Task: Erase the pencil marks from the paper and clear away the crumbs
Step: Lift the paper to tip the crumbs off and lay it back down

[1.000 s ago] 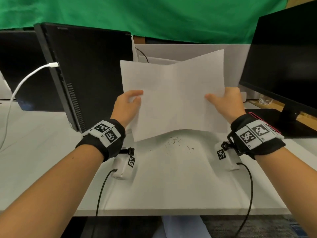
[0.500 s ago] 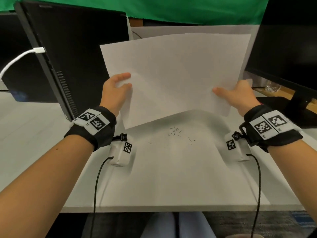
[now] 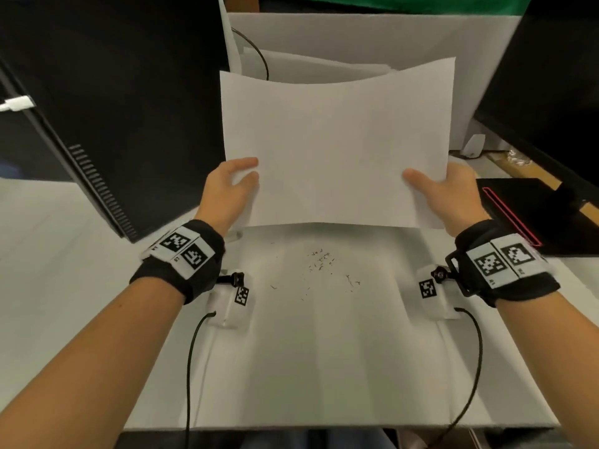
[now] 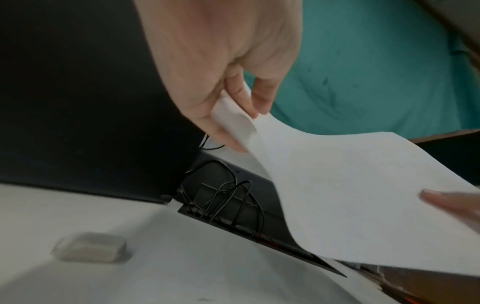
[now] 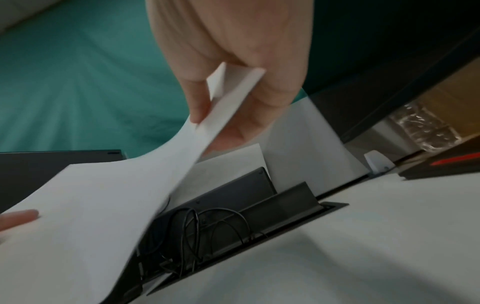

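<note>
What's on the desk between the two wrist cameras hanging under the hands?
In the head view, eraser crumbs lie scattered on the white desk between the left wrist camera and the right wrist camera; nothing else lies there.

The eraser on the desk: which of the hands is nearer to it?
Left. The eraser lies on the desk just below the left hand, which pinches the paper. The right hand holds the paper's opposite edge, farther away.
</note>
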Action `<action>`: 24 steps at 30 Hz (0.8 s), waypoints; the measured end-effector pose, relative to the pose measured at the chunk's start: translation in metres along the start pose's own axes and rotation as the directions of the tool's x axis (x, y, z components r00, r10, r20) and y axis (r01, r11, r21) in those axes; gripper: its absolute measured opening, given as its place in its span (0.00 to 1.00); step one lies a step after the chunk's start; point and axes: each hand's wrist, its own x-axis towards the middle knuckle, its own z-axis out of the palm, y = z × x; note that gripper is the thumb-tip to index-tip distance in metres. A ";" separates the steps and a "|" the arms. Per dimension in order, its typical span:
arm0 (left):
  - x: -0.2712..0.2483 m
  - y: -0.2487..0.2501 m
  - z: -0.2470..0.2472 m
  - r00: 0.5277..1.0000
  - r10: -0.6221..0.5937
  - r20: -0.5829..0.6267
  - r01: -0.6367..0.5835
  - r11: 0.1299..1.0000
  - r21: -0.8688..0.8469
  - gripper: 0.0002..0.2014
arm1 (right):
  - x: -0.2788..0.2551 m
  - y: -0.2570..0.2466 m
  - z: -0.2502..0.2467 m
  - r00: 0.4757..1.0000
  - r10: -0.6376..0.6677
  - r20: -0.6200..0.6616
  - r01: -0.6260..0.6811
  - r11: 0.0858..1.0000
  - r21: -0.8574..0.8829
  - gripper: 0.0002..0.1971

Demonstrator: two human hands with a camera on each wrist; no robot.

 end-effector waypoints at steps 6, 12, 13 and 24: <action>-0.008 0.018 -0.013 0.985 -0.153 0.078 0.153 0.988 0.004 0.20 | 0.003 -0.013 -0.015 0.985 0.168 -0.042 -0.169 0.986 0.001 0.18; -0.009 0.023 -0.023 0.957 -0.287 0.040 0.289 0.955 -0.064 0.21 | 0.003 -0.026 -0.020 0.958 0.169 0.231 -0.162 0.985 -0.051 0.20; -0.009 0.022 -0.027 0.960 -0.276 0.053 0.278 0.959 -0.049 0.23 | 0.005 -0.025 -0.023 0.939 0.175 0.296 -0.151 0.983 -0.103 0.20; -0.017 0.004 -0.045 0.960 -0.257 -0.108 0.253 0.966 -0.045 0.21 | 0.022 0.001 -0.026 0.953 0.299 0.049 -0.303 0.939 0.160 0.14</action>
